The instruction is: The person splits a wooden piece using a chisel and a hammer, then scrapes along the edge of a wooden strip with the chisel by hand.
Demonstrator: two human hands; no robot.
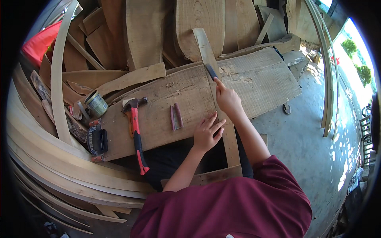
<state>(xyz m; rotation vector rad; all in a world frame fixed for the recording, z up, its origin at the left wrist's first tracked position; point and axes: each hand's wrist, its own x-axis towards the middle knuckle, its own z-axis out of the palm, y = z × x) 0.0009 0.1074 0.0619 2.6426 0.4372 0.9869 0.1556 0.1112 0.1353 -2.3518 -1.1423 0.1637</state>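
Note:
My right hand is closed around a flat, dark-bladed hand tool, the index finger stretched along it. The blade lies over a long, narrow wood strip, which runs across the broad plank towards my body. Much of the tool is hidden in the fist, so its exact kind is unclear. Lower down, my left hand rests with fingers spread at the strip and the plank's near edge. Left of it, on the plank, lie a two-handled reddish tool resembling pliers and a red-and-black claw hammer.
A paint-stained tin can and a black item with orange ends sit at the plank's left end. Curved wood strips are stacked at the lower left. Wide boards lean behind. Grey concrete floor extends to the right.

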